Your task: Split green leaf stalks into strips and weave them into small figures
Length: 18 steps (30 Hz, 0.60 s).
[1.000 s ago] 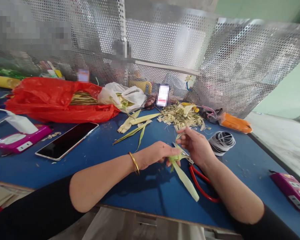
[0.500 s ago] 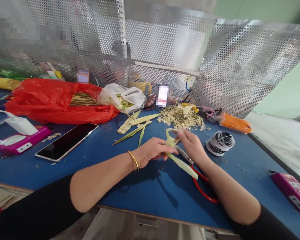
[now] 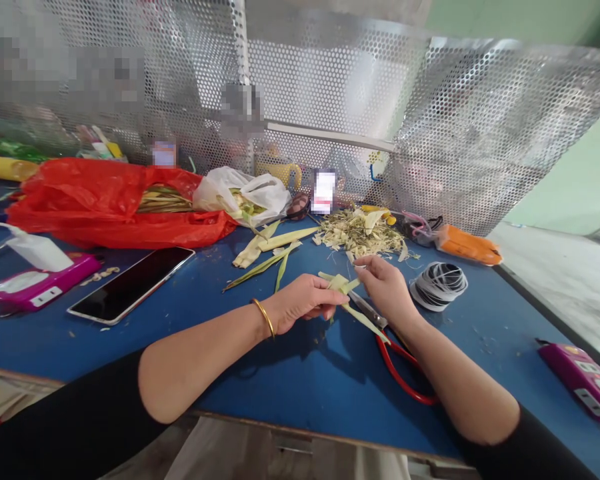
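My left hand [image 3: 305,301], with a gold bangle on the wrist, is closed on a pale green leaf strip [image 3: 353,303] that is folded near its top. My right hand [image 3: 387,288] pinches the upper end of the same strip just right of the left hand. The strip's long tail hangs down and right over the blue table [image 3: 290,380]. Red-handled scissors [image 3: 400,367] lie on the table under my right wrist, partly hidden by it.
Loose leaf strips [image 3: 270,250] and a heap of trimmings [image 3: 360,233] lie behind my hands. A red bag [image 3: 105,200], a white bag [image 3: 245,190], a phone [image 3: 130,283], pink boxes [image 3: 40,283] [image 3: 585,380], a cord coil [image 3: 437,283] and an orange packet [image 3: 467,245] surround them. Perforated metal screens [image 3: 430,120] close the back.
Both hands lifted the strip slightly away from me. The right hand folded the upper end across; the tail swung up and now hangs shorter over the scissors.
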Tool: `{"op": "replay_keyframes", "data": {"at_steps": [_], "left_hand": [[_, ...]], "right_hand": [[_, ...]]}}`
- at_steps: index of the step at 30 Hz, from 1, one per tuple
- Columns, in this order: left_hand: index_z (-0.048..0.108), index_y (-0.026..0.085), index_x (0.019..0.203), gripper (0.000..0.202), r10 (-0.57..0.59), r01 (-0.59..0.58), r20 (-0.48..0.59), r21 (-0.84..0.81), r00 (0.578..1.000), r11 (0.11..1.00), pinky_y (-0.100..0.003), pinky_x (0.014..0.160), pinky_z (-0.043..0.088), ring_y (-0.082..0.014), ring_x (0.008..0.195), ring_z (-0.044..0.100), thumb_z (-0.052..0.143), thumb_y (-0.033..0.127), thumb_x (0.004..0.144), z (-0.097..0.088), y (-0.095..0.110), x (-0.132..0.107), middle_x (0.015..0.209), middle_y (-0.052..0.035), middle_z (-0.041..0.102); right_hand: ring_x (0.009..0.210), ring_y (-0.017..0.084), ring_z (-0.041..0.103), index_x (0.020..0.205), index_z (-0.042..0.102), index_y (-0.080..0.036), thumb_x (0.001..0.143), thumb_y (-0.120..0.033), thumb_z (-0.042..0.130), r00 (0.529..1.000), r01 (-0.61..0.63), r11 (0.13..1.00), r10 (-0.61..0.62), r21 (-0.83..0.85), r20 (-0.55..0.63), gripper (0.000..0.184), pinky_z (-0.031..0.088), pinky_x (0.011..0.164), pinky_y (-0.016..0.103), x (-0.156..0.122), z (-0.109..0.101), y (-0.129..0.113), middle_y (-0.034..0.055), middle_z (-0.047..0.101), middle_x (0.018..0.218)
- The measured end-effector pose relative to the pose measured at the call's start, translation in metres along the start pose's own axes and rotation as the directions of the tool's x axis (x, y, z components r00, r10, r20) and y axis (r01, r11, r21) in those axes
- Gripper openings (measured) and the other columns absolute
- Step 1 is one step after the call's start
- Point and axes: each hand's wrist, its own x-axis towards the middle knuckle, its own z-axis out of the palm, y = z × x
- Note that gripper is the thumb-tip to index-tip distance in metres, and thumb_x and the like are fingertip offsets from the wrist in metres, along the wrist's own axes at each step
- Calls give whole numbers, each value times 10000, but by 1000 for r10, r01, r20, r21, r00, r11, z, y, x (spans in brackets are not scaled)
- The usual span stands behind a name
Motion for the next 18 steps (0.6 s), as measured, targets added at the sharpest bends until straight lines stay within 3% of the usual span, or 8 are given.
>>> {"op": "replay_keyframes", "data": {"at_steps": [6,8,10,12,13,16,18], "left_hand": [[646,137,660,283,2,-2,-41,-20,999,1000,-273,450,113,-57,413,279,674,414,711,0,-1,2,462,16,518],[665,127,692,303,14,-16,-55,-36,998,999,-266,446,112,-48,403,267,684,428,708,0,-2,2,484,7,550],[663,118,697,335,10,-16,-81,-74,997,997,-250,437,135,-44,402,296,702,451,695,-1,-3,3,533,-11,592],[661,115,718,359,-28,13,-98,-146,995,989,-230,436,214,-61,438,408,714,468,682,-1,-3,4,620,-41,646],[663,115,733,356,-60,40,-91,-204,994,978,-225,452,275,-81,480,477,713,463,679,-2,-3,5,663,-56,667],[640,123,687,208,-149,111,-58,-425,987,898,-243,551,423,-132,590,587,684,325,668,-4,-3,7,661,-52,660],[569,139,573,102,-179,105,-86,-538,980,836,-229,534,424,-105,524,537,638,193,628,-5,-4,10,546,-4,572]], "right_hand": [[551,157,503,906,621,-213,825,-351,497,1000,3,991,-6,-132,-27,203,345,547,270,1,-4,-1,-28,539,588],[678,190,573,907,631,-215,845,-350,494,994,68,976,-83,-208,-66,203,392,621,296,0,-6,-5,19,626,723],[838,230,598,930,642,-212,866,-350,500,956,199,937,-249,-287,-152,208,418,712,335,-4,-10,-11,68,662,891],[911,242,592,963,648,-210,887,-318,505,871,369,860,-452,-352,-192,195,414,780,362,-9,-14,-20,82,658,942],[898,231,592,978,648,-210,897,-280,500,821,464,800,-550,-380,-155,183,406,800,366,-13,-16,-25,75,656,917],[778,195,569,1005,645,-190,902,-176,464,611,751,495,-772,-438,175,208,376,802,370,-23,-14,-35,56,641,820],[730,187,535,1020,634,-165,910,-153,431,477,853,301,-781,-427,402,231,359,797,377,-28,-8,-38,54,624,786]]}}
